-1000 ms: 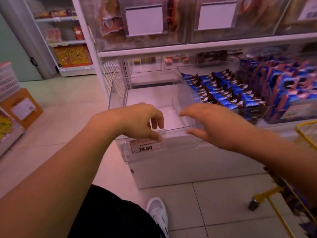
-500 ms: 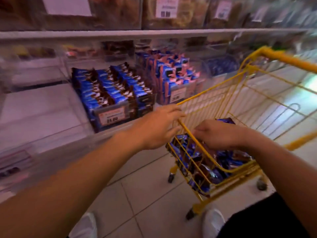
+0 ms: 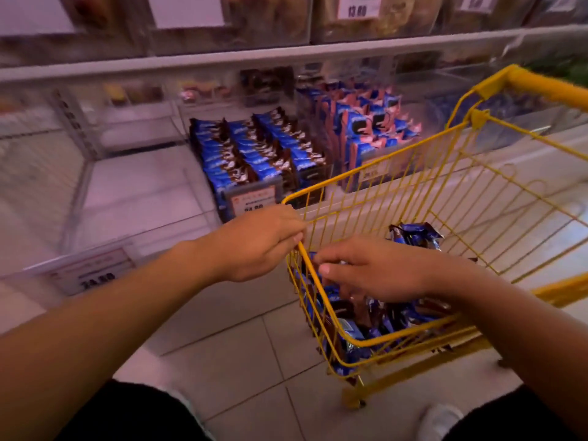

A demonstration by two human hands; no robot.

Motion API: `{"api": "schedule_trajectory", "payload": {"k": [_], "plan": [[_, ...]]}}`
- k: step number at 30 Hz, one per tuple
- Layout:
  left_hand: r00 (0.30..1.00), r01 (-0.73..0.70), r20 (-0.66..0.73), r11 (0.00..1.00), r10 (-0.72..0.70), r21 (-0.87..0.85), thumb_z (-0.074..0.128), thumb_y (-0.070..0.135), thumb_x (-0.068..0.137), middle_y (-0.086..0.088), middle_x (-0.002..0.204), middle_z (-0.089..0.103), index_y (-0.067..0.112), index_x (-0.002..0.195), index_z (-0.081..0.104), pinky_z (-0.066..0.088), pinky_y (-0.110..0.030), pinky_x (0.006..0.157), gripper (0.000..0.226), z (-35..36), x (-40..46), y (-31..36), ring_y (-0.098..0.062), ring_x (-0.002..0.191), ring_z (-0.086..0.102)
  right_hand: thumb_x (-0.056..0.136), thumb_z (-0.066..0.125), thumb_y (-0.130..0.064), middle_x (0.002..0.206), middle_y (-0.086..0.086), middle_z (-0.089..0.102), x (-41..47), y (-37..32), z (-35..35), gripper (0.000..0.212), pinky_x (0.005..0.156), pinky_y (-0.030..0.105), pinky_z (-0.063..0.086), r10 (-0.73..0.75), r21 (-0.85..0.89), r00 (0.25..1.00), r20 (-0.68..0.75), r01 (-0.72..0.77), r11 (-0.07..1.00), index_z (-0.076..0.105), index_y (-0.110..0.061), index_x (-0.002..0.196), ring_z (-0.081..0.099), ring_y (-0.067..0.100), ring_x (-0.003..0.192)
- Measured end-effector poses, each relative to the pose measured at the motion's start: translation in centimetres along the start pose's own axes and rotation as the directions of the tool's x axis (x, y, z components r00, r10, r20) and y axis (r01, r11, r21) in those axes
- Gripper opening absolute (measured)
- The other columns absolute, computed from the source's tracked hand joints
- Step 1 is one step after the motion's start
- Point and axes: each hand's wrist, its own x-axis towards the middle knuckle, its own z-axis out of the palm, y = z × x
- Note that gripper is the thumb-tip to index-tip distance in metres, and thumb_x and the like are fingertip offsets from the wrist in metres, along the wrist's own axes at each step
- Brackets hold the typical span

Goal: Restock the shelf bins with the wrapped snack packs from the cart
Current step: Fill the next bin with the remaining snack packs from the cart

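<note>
**Hands at the cart**

My left hand (image 3: pixel 257 241) holds the rim of the yellow cart (image 3: pixel 413 173), fingers curled round the wire. My right hand (image 3: pixel 378 272) reaches down inside the cart, over the packs (image 3: pixel 356 342). I cannot tell if it holds one. The clear bin (image 3: pixel 133 192) sits on the shelf to the left of the cart.
</note>
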Motion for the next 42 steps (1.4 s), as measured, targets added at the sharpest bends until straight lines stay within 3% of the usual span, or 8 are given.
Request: {"api": "schedule_trajectory", "payload": {"k": [3,8,19,26,29,36,39,42], "plan": [[0.997,0.070,-0.011,0.996,-0.071,-0.050,0.038,0.014,0.104,-0.009,0.091,0.054,0.003,0.089,0.057,0.042,-0.045,0.085,0.026,-1.2,-3.8,-0.9,-0.025,0.089,0.049,0.106,0.044,-0.023,0.087,-0.009,0.068,0.6,-0.9,2.0,0.024,0.074,0.028,0.054,0.044,-0.064,0.978,0.203,-0.032,0.997,0.063,-0.014,0.116,0.064,0.011,0.076],[0.995,0.089,-0.030,0.994,-0.091,-0.068,0.037,0.014,0.101,-0.013,0.089,0.054,-0.001,0.089,0.058,0.041,-0.046,0.084,0.029,-2.1,-7.5,-1.3,-0.029,0.088,0.049,0.103,0.048,-0.025,0.076,-0.019,0.055,2.4,-3.2,5.0,0.016,0.066,0.007,0.037,-0.022,-0.220,0.966,0.257,0.081,0.972,0.063,-0.028,0.100,0.053,-0.008,0.072],[0.962,0.181,0.211,0.983,-0.173,-0.020,0.066,0.030,0.088,0.008,0.081,0.067,0.022,0.088,0.069,0.052,-0.035,0.073,0.009,-3.3,-2.3,-2.4,-0.009,0.074,0.061,0.069,0.082,-0.056,0.126,-0.007,0.058,6.2,-2.8,-3.6,0.081,0.098,0.038,0.049,0.450,-0.621,0.862,0.233,-0.225,0.751,0.047,-0.032,0.138,0.058,0.017,0.111],[0.637,0.205,0.668,0.920,-0.385,0.335,0.070,0.068,0.073,0.003,0.082,0.067,0.023,0.086,0.070,0.051,-0.033,0.066,0.047,0.8,3.1,-0.5,-0.018,0.073,0.061,0.069,0.081,-0.062,0.160,-0.006,0.028,10.7,2.6,1.0,0.113,0.118,0.043,0.031,0.454,-0.554,0.792,0.408,-0.180,0.813,0.017,-0.030,0.157,0.030,0.022,0.146],[0.495,0.180,0.772,0.916,-0.399,0.358,0.071,0.073,0.068,0.004,0.117,0.063,0.030,0.132,0.056,0.045,-0.030,0.085,0.078,2.7,3.8,0.3,-0.020,0.095,0.058,0.067,0.077,-0.068,0.152,-0.005,0.040,11.2,3.7,2.7,0.103,0.113,0.037,0.034,0.363,-0.516,0.861,0.355,-0.144,0.845,0.029,-0.034,0.151,0.040,0.021,0.138],[0.342,0.070,0.869,0.932,-0.358,0.356,0.052,0.075,0.082,0.004,0.076,0.048,0.025,0.064,0.043,0.035,-0.034,0.080,0.054,4.4,4.8,1.5,-0.021,0.076,0.049,0.076,0.082,-0.039,0.114,0.003,0.068,11.2,5.7,2.3,0.053,0.091,0.040,0.052,0.350,-0.440,0.872,0.343,-0.180,0.880,0.065,-0.017,0.121,0.064,0.022,0.102],[0.342,-0.038,0.898,0.950,-0.278,0.309,0.049,0.068,0.089,0.003,0.076,0.049,0.019,0.066,0.049,0.035,-0.032,0.080,0.054,4.7,4.9,2.0,-0.023,0.087,0.047,0.071,0.087,-0.034,0.098,0.009,0.067,11.5,5.9,1.1,0.046,0.074,0.038,0.051,0.353,-0.436,0.881,0.315,-0.197,0.878,0.065,-0.007,0.102,0.062,0.022,0.087],[0.369,-0.149,0.910,0.955,-0.188,0.257,0.052,0.043,0.099,-0.003,0.105,0.063,0.012,0.105,0.067,0.034,-0.016,0.058,0.035,5.2,5.1,2.6,-0.017,0.084,0.043,0.070,0.089,-0.032,0.093,0.005,0.059,10.8,5.9,-0.6,0.043,0.079,0.045,0.058,0.407,-0.452,0.860,0.310,-0.243,0.858,0.055,-0.014,0.089,0.064,0.031,0.091]]}}
